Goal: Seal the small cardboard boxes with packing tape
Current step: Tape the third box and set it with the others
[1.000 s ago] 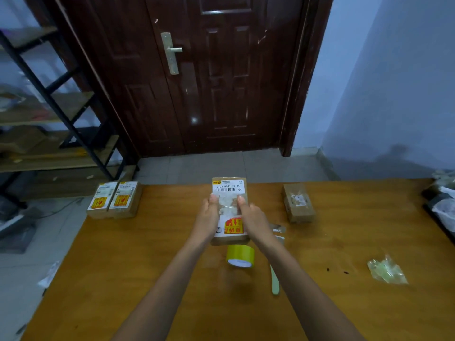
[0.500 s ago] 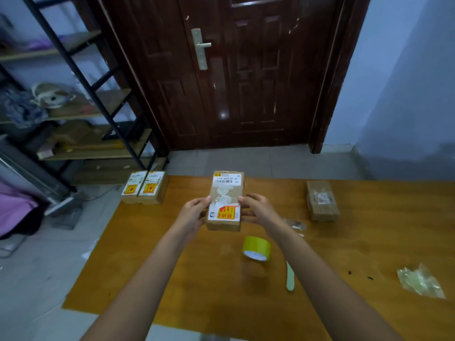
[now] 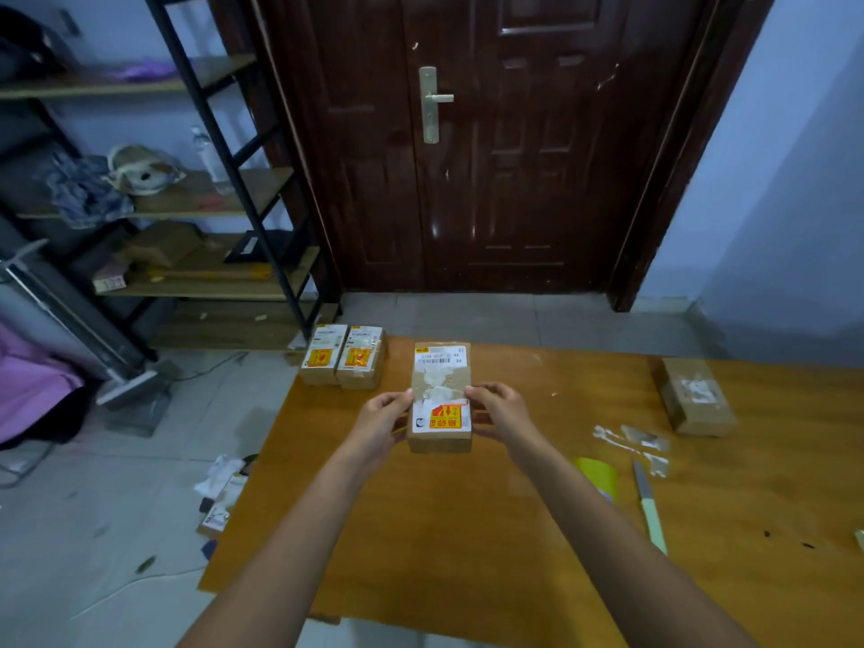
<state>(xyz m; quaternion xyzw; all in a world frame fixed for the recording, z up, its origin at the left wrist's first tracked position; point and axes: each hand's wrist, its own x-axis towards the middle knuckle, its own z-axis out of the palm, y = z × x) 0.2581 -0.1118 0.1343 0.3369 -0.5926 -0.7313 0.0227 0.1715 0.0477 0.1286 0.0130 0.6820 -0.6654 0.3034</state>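
Observation:
A small cardboard box with a white shipping label and a red-and-yellow sticker is held above the wooden table. My left hand grips its left side and my right hand grips its right side, thumbs on top. Two more labelled boxes sit side by side at the table's far left corner. Another box lies at the far right. A yellow tape roll lies behind my right forearm, partly hidden.
A knife with a pale green handle lies right of the tape roll, with torn tape scraps beyond it. A metal shelf rack stands at the left by the dark door. Litter lies on the floor beside the table.
Both hands have carried the box leftward across the table, away from the tape roll and knife. My view has turned left, showing more of the shelf and floor.

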